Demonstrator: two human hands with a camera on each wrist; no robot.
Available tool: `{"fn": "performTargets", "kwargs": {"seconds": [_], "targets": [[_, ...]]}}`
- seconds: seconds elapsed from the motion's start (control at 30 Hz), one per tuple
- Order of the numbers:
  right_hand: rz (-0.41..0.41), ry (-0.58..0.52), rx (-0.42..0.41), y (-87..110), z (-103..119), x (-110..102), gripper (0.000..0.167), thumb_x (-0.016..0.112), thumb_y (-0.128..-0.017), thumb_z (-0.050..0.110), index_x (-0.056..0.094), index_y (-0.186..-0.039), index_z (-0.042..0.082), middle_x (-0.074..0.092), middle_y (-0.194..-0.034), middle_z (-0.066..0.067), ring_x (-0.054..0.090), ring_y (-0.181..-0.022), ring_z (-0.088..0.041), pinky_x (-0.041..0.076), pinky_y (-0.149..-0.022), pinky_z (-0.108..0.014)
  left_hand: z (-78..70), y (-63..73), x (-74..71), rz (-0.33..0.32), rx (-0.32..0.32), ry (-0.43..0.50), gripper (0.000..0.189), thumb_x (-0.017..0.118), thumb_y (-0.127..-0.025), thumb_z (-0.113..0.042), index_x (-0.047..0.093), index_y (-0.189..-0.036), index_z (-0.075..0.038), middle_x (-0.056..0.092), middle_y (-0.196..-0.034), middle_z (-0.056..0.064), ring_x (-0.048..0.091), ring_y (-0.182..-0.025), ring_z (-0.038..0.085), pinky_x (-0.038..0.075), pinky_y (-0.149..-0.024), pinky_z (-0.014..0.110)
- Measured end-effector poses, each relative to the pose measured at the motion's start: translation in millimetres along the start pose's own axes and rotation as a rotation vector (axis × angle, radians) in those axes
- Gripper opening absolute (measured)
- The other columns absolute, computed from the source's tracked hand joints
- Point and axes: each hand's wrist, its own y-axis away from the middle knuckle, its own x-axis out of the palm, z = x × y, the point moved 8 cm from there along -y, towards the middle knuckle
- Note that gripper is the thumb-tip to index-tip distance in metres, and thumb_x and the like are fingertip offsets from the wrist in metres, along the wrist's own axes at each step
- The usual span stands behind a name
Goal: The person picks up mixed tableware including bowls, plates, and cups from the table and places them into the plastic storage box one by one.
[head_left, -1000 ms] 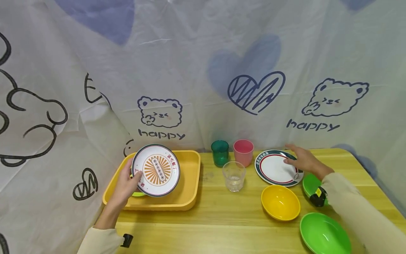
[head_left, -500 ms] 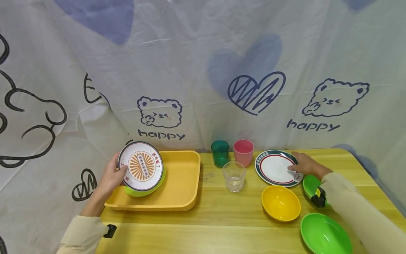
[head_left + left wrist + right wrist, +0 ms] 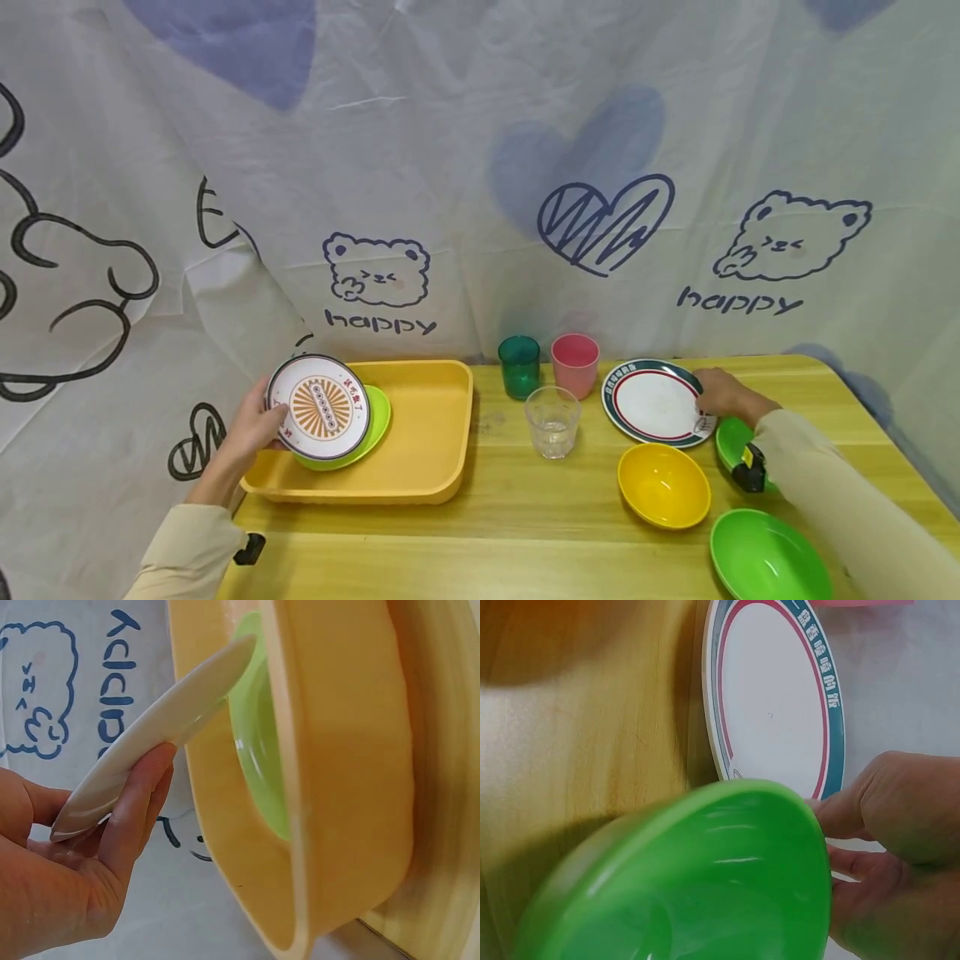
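Note:
My left hand (image 3: 257,425) pinches the rim of a small white plate (image 3: 318,407) with an orange sunburst print, thumb on top and fingers beneath. It is held tilted over the left part of a yellow tray (image 3: 427,429). In the left wrist view the plate (image 3: 161,727) is above a lime green dish (image 3: 259,742) lying inside the tray. Over on the right, my right hand (image 3: 727,396) grips the right rim of a larger white plate (image 3: 652,404) with a dark green border. The right wrist view shows the thumb at that rim; a green bowl (image 3: 705,885) partly hides the fingers.
Left of the large plate stand a teal cup (image 3: 519,367), a pink cup (image 3: 575,367) and a clear cup (image 3: 552,425). A yellow bowl (image 3: 663,485) and a green bowl (image 3: 768,558) sit in front of it. Another green bowl (image 3: 733,442) is partly under the right forearm. A printed cloth (image 3: 465,208) hangs behind.
My left hand has carried the sunburst plate left and slightly down, uncovering more of the lime dish. My right hand has moved down onto the large plate's right rim and closed on it.

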Motion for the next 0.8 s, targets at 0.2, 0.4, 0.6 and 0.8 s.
{"fn": "performTargets", "kwargs": {"seconds": [0.2, 0.4, 0.6, 0.8], "targets": [[0.004, 0.007, -0.005, -2.5, -4, -2, 0.048, 0.061, -0.084, -0.009, 0.047, -0.127, -0.025, 0.056, -0.121, -0.041, 0.055, -0.103, -0.047, 0.042, -0.107, -0.065, 10.3, -4.5, 1.1, 0.012, -0.052, 0.001, 0.064, 0.035, -0.105, 0.000, 0.001, -0.159, 0.009, 0.055, -0.109, 0.039, 0.065, -0.062, 0.021, 0.062, -0.055, 0.043], [0.027, -0.017, 0.031, -5.7, -14, 4, 0.067, 0.066, -0.085, -0.005, 0.034, -0.140, -0.025, 0.042, -0.138, -0.046, 0.045, -0.122, -0.057, 0.031, -0.113, -0.069, 25.6, -9.1, 1.2, 0.017, -0.119, 0.031, 0.064, 0.036, -0.105, 0.000, 0.003, -0.159, 0.008, 0.057, -0.109, 0.033, 0.066, -0.063, 0.021, 0.063, -0.059, 0.045], [0.039, -0.037, 0.021, -6.7, -19, 6, 0.069, 0.067, -0.088, 0.001, 0.031, -0.142, -0.023, 0.039, -0.141, -0.046, 0.042, -0.125, -0.058, 0.030, -0.114, -0.068, 41.9, -13.9, 1.5, 0.038, -0.213, 0.094, 0.065, 0.037, -0.105, 0.001, 0.002, -0.160, 0.007, 0.059, -0.098, 0.020, 0.066, -0.063, 0.019, 0.063, -0.059, 0.042], [0.072, -0.075, 0.050, -3.4, -22, 6, 0.067, 0.063, -0.092, 0.001, 0.028, -0.145, -0.019, 0.035, -0.143, -0.046, 0.044, -0.120, -0.055, 0.029, -0.113, -0.070, 50.1, -17.9, 4.7, 0.068, -0.271, 0.149, 0.064, 0.036, -0.105, 0.002, 0.002, -0.159, 0.008, 0.059, -0.099, 0.018, 0.067, -0.067, 0.019, 0.064, -0.064, 0.041]]}}
